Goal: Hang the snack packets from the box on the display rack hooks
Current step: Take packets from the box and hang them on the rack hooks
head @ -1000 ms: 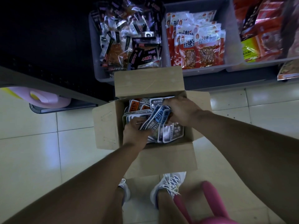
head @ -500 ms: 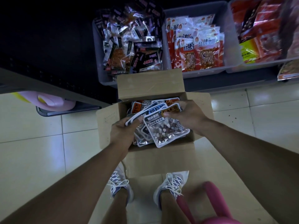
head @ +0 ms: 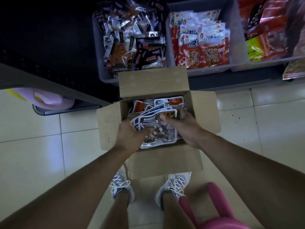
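Snack packets (head: pixel 149 120) apparently gripped by both hands (head: pixel 132 136) over the box (head: pixel 204 113)

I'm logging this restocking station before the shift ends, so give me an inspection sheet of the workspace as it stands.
Surface: pale tiled floor, glossy.
Job's things: open cardboard box on the floor, holding snack packets; rack hooks not in view.
Clutter: pink stool by the feet.
Hands: left hand and right hand both grip a fanned bunch of packets over the box.
Cables: nothing seen.
Surroundings: grey bins of packaged snacks behind the box.
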